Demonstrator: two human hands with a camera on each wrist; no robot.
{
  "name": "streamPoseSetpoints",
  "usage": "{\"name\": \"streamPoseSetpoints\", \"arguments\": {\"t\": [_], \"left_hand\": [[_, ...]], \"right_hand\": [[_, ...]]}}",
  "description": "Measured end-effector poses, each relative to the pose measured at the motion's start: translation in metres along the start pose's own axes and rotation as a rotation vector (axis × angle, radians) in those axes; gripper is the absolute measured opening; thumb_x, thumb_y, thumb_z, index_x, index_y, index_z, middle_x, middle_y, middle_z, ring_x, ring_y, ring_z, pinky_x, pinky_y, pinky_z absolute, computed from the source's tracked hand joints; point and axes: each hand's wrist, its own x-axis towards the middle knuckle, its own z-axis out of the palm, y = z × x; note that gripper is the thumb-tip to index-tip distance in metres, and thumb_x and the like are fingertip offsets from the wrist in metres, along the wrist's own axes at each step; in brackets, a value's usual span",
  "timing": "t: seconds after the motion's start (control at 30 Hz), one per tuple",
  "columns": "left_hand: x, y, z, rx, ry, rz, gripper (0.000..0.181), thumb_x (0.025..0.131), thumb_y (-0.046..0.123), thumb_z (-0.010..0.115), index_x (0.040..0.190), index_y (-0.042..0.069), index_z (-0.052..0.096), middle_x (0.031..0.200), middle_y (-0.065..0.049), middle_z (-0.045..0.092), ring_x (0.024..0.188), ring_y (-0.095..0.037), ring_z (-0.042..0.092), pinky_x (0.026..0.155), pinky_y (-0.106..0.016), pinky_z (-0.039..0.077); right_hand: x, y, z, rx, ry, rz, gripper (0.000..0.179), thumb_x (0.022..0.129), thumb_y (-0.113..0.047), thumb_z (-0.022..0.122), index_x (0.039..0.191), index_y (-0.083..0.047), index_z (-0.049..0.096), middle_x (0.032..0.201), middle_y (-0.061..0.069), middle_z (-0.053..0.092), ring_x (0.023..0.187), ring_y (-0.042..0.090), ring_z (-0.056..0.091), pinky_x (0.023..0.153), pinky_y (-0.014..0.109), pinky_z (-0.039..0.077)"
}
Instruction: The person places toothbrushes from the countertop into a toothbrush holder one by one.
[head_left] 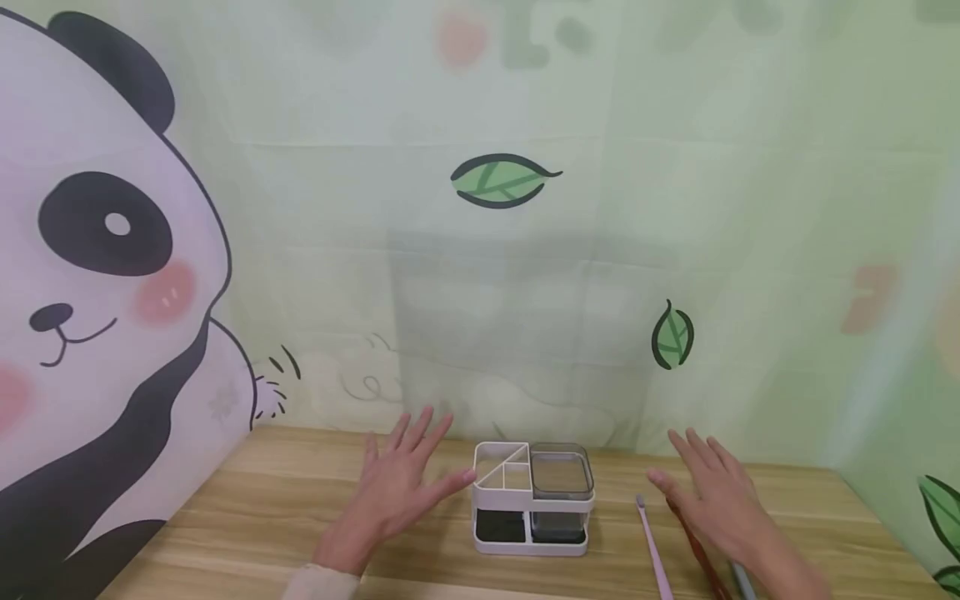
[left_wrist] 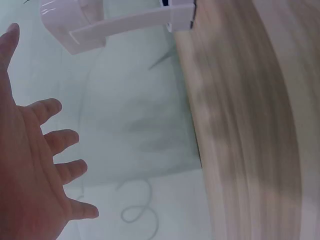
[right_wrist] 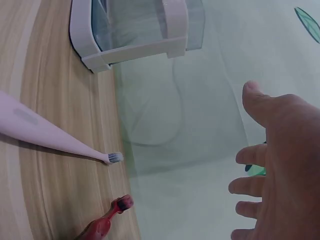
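A white two-tier toothbrush holder (head_left: pixel 502 500) stands upright on the table, with divided slots at its upper left and a clear grey cup (head_left: pixel 591 475) at its right. My left hand (head_left: pixel 397 487) hovers left of it, fingers straight and spread, thumb tip close to its side in the head view. Right of the holder, my right hand (head_left: pixel 716 504) is held out with straight fingers and nothing in them. Below that hand lie a pink toothbrush (head_left: pixel 654 550) and a red toothbrush (right_wrist: pixel 97 227). A grey handle (head_left: pixel 742 581) shows partly beneath the right wrist.
The wooden table (head_left: pixel 247 517) ends at the back against a pale green cloth (head_left: pixel 322 208). Printed on the cloth are a large panda (head_left: pixel 82 275) at the left and several leaves.
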Motion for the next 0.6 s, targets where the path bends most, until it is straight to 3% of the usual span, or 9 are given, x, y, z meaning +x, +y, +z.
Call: {"name": "streamPoseSetpoints", "arguments": {"t": [0.13, 0.4, 0.6], "left_hand": [[0.003, 0.006, -0.002, -0.052, 0.005, 0.030, 0.087, 0.098, 0.071, 0.057, 0.168, 0.024, 0.035, 0.174, -0.006, 0.023, 0.160, -0.038, 0.016, 0.121, -0.079, 0.003], [0.007, 0.010, -0.001, -0.214, 0.049, 0.108, 0.084, 0.099, 0.060, 0.064, 0.166, 0.018, 0.038, 0.171, -0.009, 0.031, 0.159, -0.036, 0.023, 0.123, -0.076, 0.012], [0.007, 0.012, 0.003, -0.344, 0.042, 0.113, 0.086, 0.096, 0.055, 0.073, 0.165, 0.017, 0.040, 0.172, -0.007, 0.030, 0.159, -0.035, 0.024, 0.125, -0.067, 0.022]], "right_hand": [[-0.003, 0.005, -0.003, 0.094, 0.002, -0.011, 0.074, 0.110, -0.045, 0.056, 0.155, 0.011, 0.041, 0.157, 0.043, 0.034, 0.144, 0.065, 0.026, 0.111, 0.083, 0.025], [-0.003, 0.020, -0.007, 0.165, -0.029, -0.002, 0.073, 0.110, -0.044, 0.056, 0.153, 0.014, 0.041, 0.154, 0.045, 0.037, 0.140, 0.065, 0.033, 0.109, 0.082, 0.030], [-0.005, 0.028, -0.007, 0.199, -0.050, -0.007, 0.069, 0.111, -0.038, 0.058, 0.152, 0.014, 0.042, 0.151, 0.042, 0.043, 0.139, 0.063, 0.037, 0.108, 0.080, 0.035]]}}
